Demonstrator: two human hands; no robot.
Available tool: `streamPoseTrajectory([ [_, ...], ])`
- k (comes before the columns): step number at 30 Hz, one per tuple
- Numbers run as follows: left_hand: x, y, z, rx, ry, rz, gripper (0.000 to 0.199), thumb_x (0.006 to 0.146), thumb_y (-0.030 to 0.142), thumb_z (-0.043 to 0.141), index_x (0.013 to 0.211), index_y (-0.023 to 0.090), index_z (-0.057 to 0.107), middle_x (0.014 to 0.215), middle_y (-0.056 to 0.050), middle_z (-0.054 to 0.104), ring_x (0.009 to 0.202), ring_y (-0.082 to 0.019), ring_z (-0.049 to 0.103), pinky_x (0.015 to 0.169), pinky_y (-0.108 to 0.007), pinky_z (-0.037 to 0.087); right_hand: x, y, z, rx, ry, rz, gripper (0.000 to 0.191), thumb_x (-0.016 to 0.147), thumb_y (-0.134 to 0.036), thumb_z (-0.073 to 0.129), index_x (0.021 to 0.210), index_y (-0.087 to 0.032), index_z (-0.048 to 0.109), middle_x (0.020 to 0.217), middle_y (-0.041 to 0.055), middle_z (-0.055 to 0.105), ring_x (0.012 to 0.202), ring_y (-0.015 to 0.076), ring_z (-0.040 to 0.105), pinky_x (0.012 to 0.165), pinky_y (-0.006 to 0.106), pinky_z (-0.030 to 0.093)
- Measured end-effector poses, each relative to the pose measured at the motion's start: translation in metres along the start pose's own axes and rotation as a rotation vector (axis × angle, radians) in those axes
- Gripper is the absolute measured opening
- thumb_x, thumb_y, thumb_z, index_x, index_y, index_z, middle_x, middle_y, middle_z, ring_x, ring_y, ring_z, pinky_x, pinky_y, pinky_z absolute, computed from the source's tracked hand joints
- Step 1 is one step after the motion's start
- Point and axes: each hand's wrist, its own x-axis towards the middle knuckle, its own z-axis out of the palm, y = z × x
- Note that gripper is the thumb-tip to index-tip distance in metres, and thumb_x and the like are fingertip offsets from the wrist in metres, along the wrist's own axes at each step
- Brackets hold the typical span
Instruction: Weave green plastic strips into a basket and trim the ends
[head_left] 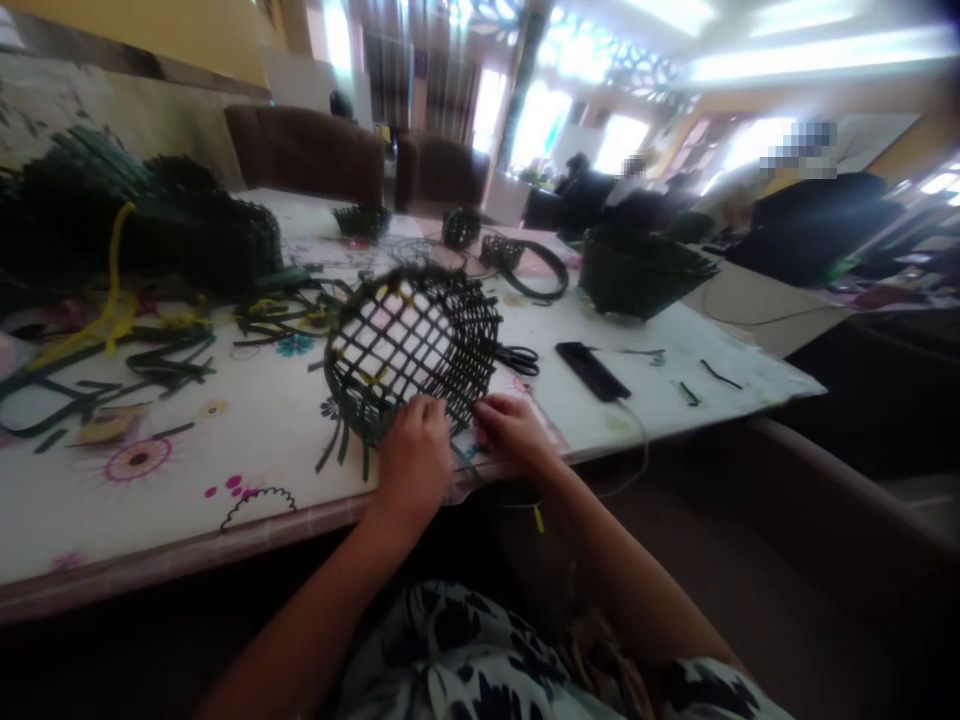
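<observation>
Item: 1 woven basket (pixel 469 345), dark green strips, tilted on the table directly beyond the 2 hands; its open lattice shows, with small yellow bits among the strips.

Left hand (pixel 416 450): fingers curled closed on the basket's near edge, knuckles up. Loose strip ends hang just to its left.

Right hand (pixel 514 435): thumb and fingers pinched together at the basket's near right edge; whether a single strip is between them cannot be told.

Beyond the right hand: 1 pair of black scissors (pixel 521 361), beside the basket.

Right of the right hand: 1 dark phone (pixel 592 371), lying flat, pale cable (pixel 645 445) running off the table edge; farther right, 2 short cut strips.

Farther beyond the right hand: 1 larger dark basket (pixel 637 275) and 1 dark ring (pixel 559 275).

Left of the left hand, well apart: green strips (pixel 169 360) in a tangle, 1 long yellow strip (pixel 116 280), 1 brown scrap (pixel 112 424).

Under all: white tablecloth (pixel 172 525), printed with flowers and pink dots.
</observation>
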Motion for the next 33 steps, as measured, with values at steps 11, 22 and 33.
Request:
streamPoseTrajectory([
  [11,0.037,0.001,0.027,-0.108,-0.121,-0.187,0.025,0.085,0.007,0.05,0.098,0.014,0.07,0.103,-0.011,0.068,0.099,-0.021,0.064,0.09,-0.034,0.05,0.0,0.003,-0.005,-0.045,-0.051,-0.072,0.024,0.073,-0.042,0.063,0.07,-0.019,0.06,0.048,-0.0028,0.059,0.042,0.0119,0.054,0.045,0.024,0.043],
  [22,0.03,0.001,0.032,-0.173,-0.043,-0.206,0.024,0.086,0.01,0.053,0.096,0.017,0.073,0.101,-0.007,0.068,0.097,-0.019,0.064,0.089,-0.033,0.05,0.0,0.005,-0.005,-0.016,-0.061,-0.102,0.02,0.074,-0.037,0.062,0.07,-0.018,0.059,0.048,-0.0029,0.059,0.041,0.0104,0.053,0.044,0.022,0.043],
  [33,0.032,-0.006,0.038,-0.187,-0.086,-0.262,0.016,0.085,0.014,0.055,0.093,0.016,0.069,0.099,-0.007,0.067,0.09,-0.018,0.063,0.082,-0.031,0.049,-0.002,0.009,-0.003,-0.024,-0.036,-0.135,0.018,0.076,-0.035,0.061,0.07,-0.019,0.056,0.048,-0.0041,0.059,0.041,0.0109,0.052,0.044,0.023,0.042],
])
